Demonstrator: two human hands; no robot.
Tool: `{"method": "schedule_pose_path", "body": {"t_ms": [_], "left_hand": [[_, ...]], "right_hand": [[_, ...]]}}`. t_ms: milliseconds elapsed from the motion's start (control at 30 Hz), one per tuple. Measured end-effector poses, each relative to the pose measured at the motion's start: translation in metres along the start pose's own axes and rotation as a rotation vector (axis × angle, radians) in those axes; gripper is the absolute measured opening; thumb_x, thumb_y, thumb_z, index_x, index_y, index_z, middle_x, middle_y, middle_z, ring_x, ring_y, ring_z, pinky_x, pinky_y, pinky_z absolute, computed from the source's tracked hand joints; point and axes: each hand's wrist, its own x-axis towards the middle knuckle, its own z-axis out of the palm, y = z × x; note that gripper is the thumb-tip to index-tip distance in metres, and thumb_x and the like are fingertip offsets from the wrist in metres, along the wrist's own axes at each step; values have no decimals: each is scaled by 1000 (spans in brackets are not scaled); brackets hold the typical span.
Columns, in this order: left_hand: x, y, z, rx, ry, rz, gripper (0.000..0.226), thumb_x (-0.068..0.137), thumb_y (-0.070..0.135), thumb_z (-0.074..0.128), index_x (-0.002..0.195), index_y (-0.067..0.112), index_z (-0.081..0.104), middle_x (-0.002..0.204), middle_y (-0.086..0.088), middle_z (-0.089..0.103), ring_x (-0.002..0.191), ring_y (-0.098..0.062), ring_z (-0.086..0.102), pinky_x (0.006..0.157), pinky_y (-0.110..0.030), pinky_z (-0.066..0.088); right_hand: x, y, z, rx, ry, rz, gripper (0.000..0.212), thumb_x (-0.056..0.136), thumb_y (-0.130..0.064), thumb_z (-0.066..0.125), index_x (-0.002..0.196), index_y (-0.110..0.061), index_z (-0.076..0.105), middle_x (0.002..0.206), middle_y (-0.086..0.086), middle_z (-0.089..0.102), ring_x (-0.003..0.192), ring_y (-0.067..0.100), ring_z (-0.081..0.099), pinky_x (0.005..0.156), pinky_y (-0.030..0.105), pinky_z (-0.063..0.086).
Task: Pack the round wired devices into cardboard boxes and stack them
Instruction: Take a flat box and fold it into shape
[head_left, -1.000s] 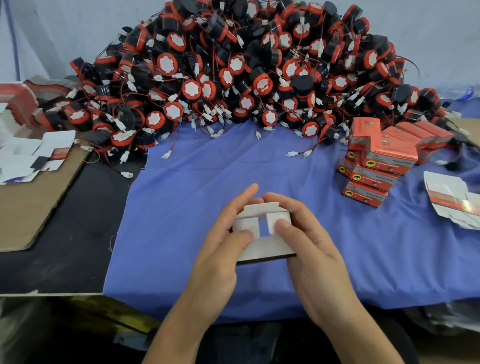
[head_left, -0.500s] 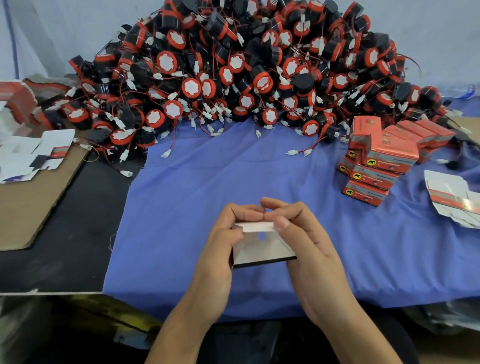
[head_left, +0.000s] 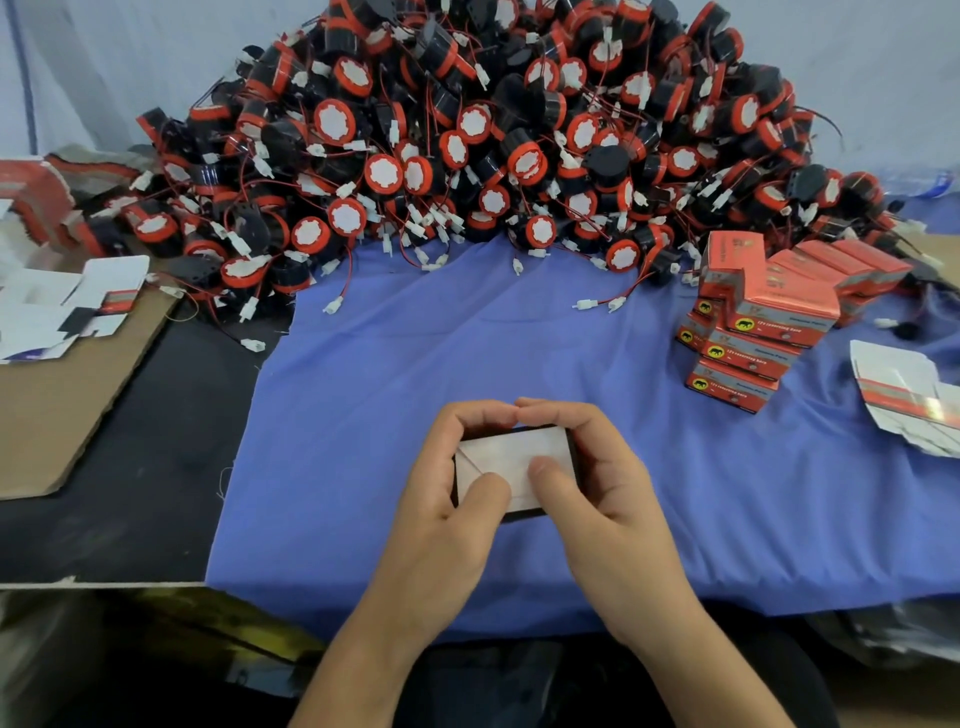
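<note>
Thumbs should press the flaps flat while left hand (head_left: 457, 478) and right hand (head_left: 587, 467) grip the box (head_left: 511, 457), near the stack (head_left: 753, 332).

Blue cloth (head_left: 519, 353), black-and-red devices (head_left: 467, 130) with white faces, red stacked boxes (head_left: 753, 332) with yellow logos, white-flapped box (head_left: 511, 462), brown cardboard sheet (head_left: 57, 410)

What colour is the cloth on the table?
Plain blue-purple cloth, no pattern; the head view shows it best.
</note>
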Motion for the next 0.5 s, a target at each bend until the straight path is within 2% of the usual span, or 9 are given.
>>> {"method": "schedule_pose_path", "body": {"t_ms": [67, 167, 233, 300, 333, 400, 500], "left_hand": [[-1, 1, 1, 60, 19, 15, 49, 78, 3, 48, 116, 30, 64, 118, 8, 69, 114, -18, 67, 90, -31, 59], [-1, 2, 4, 140, 42, 48, 52, 77, 2, 48, 112, 37, 63, 116, 16, 66, 118, -9, 62, 95, -25, 54], [-1, 2, 6, 181, 68, 66, 54, 79, -5, 47, 111, 35, 63, 115, 18, 66, 119, -5, 61, 95, -19, 51], [-1, 0, 8, 219, 88, 91, 59, 81, -16, 47, 110, 34, 63, 114, 19, 67, 118, -5, 61, 94, -17, 49], [0, -1, 8, 232, 95, 102, 63, 82, -19, 47, 109, 36, 63, 114, 18, 67, 118, -6, 61, 94, -16, 49], [0, -3, 9, 231, 96, 110, 62, 82, -15, 47, 107, 40, 62, 115, 18, 67, 119, -6, 61, 94, -16, 49], [0, -3, 7, 107, 84, 68, 52, 81, 1, 47, 111, 39, 63, 120, 17, 67, 124, -5, 59, 94, -13, 47]], "right_hand": [[-1, 0, 3, -66, 17, -36, 44, 85, 3, 48, 112, -26, 67, 103, -2, 73, 87, 19, 67, 74, 22, 55], [-3, 3, 5, -151, 53, -74, 50, 84, 10, 47, 112, -26, 66, 99, -10, 72, 78, 1, 63, 70, 12, 47], [-4, 5, 6, -195, 74, -82, 53, 88, 16, 48, 113, -27, 65, 106, -12, 72, 97, 3, 67, 81, 13, 48], [-5, 8, 8, -227, 94, -98, 54, 91, 18, 49, 113, -28, 64, 114, -11, 71, 120, 10, 63, 97, 19, 48], [-5, 8, 9, -244, 103, -112, 53, 91, 17, 49, 113, -29, 64, 115, -12, 71, 126, 10, 60, 102, 20, 46], [-5, 8, 10, -243, 117, -119, 48, 89, 12, 50, 112, -28, 65, 115, -13, 71, 130, 9, 58, 104, 18, 44], [-4, 5, 7, -99, 128, -72, 33, 88, -1, 51, 105, -23, 68, 115, -12, 73, 131, 3, 57, 99, 14, 45]]}}
